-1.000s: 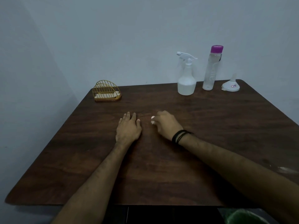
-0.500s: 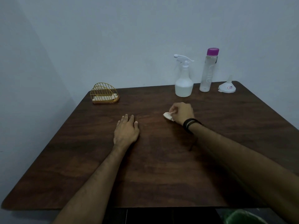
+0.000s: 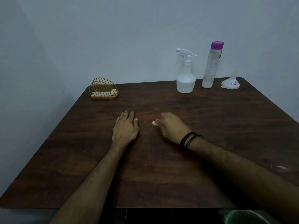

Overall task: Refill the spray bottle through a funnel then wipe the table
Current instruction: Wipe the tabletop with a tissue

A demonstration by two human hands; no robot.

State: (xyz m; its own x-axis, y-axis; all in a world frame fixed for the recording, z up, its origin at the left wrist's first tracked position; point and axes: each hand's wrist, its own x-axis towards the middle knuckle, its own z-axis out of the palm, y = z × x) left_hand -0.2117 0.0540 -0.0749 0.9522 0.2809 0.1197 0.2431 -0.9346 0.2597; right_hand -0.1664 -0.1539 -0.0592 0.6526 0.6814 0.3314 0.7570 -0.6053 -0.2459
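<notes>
At far left, near the back corner of the dark wooden table [image 3: 210,159], stands a yellow wire holder [image 3: 103,91] with a rounded top; pale folded pieces lie in its base, though I cannot tell what they are.

Next comes my left hand [image 3: 125,129], laid palm down on the wood a little left of the table's middle. Its fingers are straight, close together and point away from me; it holds nothing.

Just beside it, to the right and apart from it, is my right hand [image 3: 172,127], blurred. Its fingers are curled down onto the table around a small white wad [image 3: 154,122], of which only a bit shows at the fingertips on the left side of the hand. The wad touches the tabletop, as far as I can tell. Black bands [image 3: 188,140] circle my right wrist.

Along the back edge, right of centre, stands the spray bottle [image 3: 185,78], upright, white, its trigger head screwed on and its nozzle pointing left. Just beside it on the right stands a tall clear bottle [image 3: 210,68] with a purple cap, upright and closed. Further right, near the back right corner, the white funnel [image 3: 230,82] rests mouth down with its spout pointing up.

A pale mark [image 3: 280,167] shows on the wood near the right edge. A green object [image 3: 242,217] shows below the table's near edge at lower right.
</notes>
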